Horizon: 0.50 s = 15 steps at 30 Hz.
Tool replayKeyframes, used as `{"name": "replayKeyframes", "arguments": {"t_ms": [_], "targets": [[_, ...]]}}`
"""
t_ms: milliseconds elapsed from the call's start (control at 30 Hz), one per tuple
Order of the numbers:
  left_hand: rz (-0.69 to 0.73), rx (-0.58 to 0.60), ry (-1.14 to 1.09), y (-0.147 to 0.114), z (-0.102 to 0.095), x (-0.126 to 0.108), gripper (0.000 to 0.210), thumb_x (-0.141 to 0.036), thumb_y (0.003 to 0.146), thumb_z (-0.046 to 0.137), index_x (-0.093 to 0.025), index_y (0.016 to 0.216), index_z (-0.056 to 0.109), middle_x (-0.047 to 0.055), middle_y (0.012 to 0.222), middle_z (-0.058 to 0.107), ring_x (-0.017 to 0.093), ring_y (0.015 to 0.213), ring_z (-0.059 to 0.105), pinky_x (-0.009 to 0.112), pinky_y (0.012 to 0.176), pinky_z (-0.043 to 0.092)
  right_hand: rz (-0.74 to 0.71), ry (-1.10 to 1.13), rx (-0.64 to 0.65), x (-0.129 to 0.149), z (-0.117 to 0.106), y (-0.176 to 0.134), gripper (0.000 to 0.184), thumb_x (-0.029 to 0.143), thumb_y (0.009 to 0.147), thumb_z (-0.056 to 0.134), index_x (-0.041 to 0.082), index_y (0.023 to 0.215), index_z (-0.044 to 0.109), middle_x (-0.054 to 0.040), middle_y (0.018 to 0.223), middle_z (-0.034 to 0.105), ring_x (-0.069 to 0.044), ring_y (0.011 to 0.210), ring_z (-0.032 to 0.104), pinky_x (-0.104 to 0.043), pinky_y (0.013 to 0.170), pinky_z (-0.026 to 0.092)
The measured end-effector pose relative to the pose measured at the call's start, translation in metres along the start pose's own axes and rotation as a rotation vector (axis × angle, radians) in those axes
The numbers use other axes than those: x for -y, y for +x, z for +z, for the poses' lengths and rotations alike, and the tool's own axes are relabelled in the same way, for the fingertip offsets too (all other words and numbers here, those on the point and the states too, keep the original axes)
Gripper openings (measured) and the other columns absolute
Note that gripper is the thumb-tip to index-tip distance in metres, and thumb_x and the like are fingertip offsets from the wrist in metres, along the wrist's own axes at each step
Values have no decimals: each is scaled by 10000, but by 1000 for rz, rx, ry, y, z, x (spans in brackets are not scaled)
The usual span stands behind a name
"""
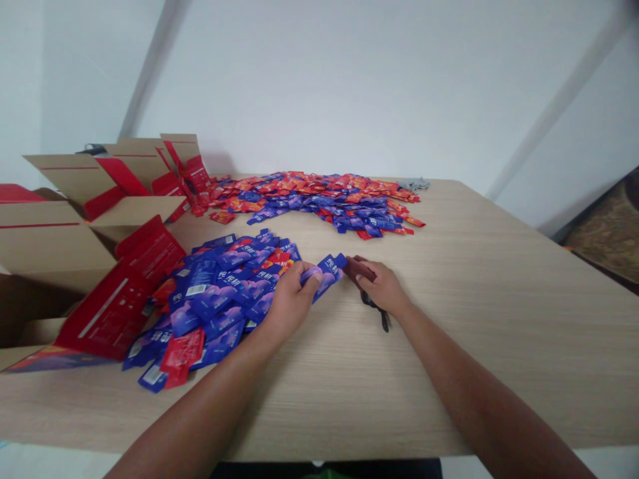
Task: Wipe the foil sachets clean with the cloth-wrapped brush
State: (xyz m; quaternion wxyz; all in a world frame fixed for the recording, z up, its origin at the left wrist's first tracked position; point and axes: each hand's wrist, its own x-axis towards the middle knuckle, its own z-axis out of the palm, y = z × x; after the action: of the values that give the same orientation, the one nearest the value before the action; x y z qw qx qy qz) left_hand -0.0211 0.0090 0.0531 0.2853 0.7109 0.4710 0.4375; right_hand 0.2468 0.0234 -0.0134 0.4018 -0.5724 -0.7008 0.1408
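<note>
My left hand (295, 293) pinches a blue and purple packet (329, 271) with white lettering, held tilted above the table. Close to the packet's upper right corner, my right hand (380, 285) is closed on a flat dark reddish-brown item (358, 270); its kind is not clear. Under that hand shows a black item (375, 307) with a narrow tail, partly hidden, and I cannot tell whether the hand touches it. Left of my left hand lies a heap of blue packets (214, 293), with some red packets (182, 354) mixed in.
A long pile of red and blue packets (324, 199) stretches along the table's back. Open cardboard boxes (54, 233) with red flaps (122, 299) crowd the left side. A grey crumpled item (414, 183) lies at the back, near the white wall (374, 80). Wood-grain tabletop (499, 299) extends right.
</note>
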Motion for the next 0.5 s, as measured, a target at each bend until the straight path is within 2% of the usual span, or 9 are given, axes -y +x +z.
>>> {"name": "replayKeyframes", "arguments": {"t_ms": [233, 400, 500], "targets": [[-8, -189, -106, 10, -35, -21, 217, -442, 971, 696, -229, 1005, 712, 1, 857, 690, 173, 754, 610, 303, 703, 491, -3, 1, -4, 0, -1, -1, 392, 218, 888, 649, 270, 1254, 779, -52, 1288, 782, -288, 1171, 712, -407, 1023, 540], [-1, -363, -57, 21, -65, -19, 227, -431, 935, 743, -223, 1027, 748, 11, 900, 722, 166, 783, 622, 286, 723, 506, 9, 11, -2, 1, -1, -1, 396, 211, 890, 652, 275, 1260, 775, -51, 1329, 768, -281, 1193, 708, -404, 1044, 535], [-20, -448, -51, 29, -82, -13, 262, -452, 916, 750, -212, 1021, 749, 10, 873, 718, 155, 737, 608, 272, 692, 500, 7, 13, 2, 2, -1, -2, 374, 207, 894, 654, 271, 1239, 783, -54, 1341, 763, -280, 1206, 704, -404, 1057, 530]]}}
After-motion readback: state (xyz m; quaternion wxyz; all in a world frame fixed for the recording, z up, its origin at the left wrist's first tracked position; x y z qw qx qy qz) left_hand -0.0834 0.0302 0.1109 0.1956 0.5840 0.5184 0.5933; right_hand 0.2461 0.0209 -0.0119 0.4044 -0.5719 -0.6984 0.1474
